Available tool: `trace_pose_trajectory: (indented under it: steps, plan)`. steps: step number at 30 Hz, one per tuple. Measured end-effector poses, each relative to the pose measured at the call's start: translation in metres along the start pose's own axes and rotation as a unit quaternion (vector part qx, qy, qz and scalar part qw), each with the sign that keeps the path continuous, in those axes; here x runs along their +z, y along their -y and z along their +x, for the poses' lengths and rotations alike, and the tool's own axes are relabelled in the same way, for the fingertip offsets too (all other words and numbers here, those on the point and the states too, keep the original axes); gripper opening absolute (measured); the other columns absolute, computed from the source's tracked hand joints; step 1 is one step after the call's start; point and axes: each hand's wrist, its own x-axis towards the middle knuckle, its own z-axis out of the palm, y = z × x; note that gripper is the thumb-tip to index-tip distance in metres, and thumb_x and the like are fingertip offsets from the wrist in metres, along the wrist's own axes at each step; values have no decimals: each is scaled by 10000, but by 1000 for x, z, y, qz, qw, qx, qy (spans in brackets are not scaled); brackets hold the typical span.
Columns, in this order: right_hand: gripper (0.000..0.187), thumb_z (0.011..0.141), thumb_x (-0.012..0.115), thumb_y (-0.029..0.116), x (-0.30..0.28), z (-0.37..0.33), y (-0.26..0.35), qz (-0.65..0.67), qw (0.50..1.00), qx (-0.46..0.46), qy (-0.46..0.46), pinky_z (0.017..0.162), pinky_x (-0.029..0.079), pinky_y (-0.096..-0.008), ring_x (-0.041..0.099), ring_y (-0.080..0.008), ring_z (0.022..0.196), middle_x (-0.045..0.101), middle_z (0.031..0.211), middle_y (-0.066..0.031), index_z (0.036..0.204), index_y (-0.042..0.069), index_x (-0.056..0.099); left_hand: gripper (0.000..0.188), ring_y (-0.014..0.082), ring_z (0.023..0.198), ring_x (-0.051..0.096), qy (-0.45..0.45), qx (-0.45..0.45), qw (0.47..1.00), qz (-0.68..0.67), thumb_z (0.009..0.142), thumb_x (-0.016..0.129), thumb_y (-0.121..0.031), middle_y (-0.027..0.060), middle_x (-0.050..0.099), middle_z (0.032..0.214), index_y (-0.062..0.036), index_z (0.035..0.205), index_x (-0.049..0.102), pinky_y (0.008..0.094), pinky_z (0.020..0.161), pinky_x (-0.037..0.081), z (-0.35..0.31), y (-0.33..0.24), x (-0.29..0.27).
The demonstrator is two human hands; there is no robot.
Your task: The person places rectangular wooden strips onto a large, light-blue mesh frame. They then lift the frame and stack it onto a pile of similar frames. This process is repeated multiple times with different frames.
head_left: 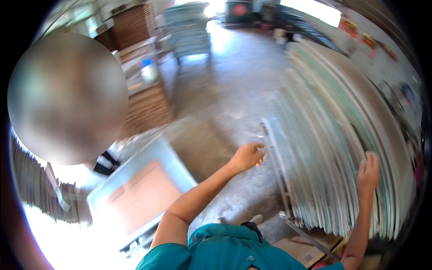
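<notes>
In the head view, the left hand [246, 156] reaches out over the grey concrete floor [225, 112], its fingers [259, 151] loosely curled together and holding nothing, their tips just beside the near edge of the leaning stack of pale green-edged glass sheets [324, 148]. The right hand [368, 173] lies on the upper edges of those sheets, fingers [371, 158] bent over and pressed onto one edge in the stack; which sheet exactly cannot be told through the blur. The sheets stand on edge, tilted, in a metal rack [288, 211] whose bar runs below the left fingers and down toward the lower edge. Well to the left of the left fingers sits a shallow pale blue-framed tray with a brown board [144, 193] lying flat in it. Another person's dark striped sleeve [105, 164] shows just beyond that tray.
</notes>
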Motion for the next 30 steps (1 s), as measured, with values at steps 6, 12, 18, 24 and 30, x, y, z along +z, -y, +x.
trace_pose_trajectory:
  steps: [6, 12, 18, 24, 30]
  plan:
    - [200, 817, 544, 164, 169, -92, 194, 178, 887, -154, 399, 698, 485, -428, 601, -336, 812, 614, 908, -158, 954, 41, 623, 334, 204, 659, 641, -181, -189, 964, 53, 814, 549, -223, 131, 635, 706, 31, 1026, 592, 336, 632, 505, -157, 168, -101]
    - [301, 798, 534, 283, 229, -188, 334, 251, 667, -337, 616, 807, 463, -467, 579, -348, 958, 622, 1004, -150, 1026, 102, 612, 370, 315, 735, 656, -446, -373, 814, -2, 765, 565, -242, 200, 659, 824, 15, 1024, 620, 391, 721, 507, -328, 303, -104]
    - [221, 798, 492, 212, 273, -219, 415, 179, 536, -476, 674, 796, 479, -468, 598, -356, 939, 623, 998, -172, 895, 70, 631, 466, 346, 972, 596, -455, -621, 638, 27, 733, 564, -179, 222, 634, 987, 10, 1159, 542, 401, 853, 469, -470, 365, -28]
    - [494, 788, 578, 212, 334, -270, 569, 220, 611, -565, 509, 908, 386, -487, 439, -312, 1169, 462, 1235, -149, 1224, 28, 436, 682, 377, 1116, 501, -336, -685, 629, 153, 735, 566, -120, 214, 439, 1309, -36, 1360, 307, 418, 908, 438, -496, 404, -100]
    - [545, 838, 470, 130, 345, -390, 767, 285, 571, -655, 405, 1074, 185, -523, 262, -297, 1337, 280, 1428, -173, 1349, 4, 328, 752, 301, 1349, 238, -328, -619, 639, 318, 711, 512, 60, 167, 190, 1479, -14, 1401, 222, 377, 980, 385, -543, 531, -219]
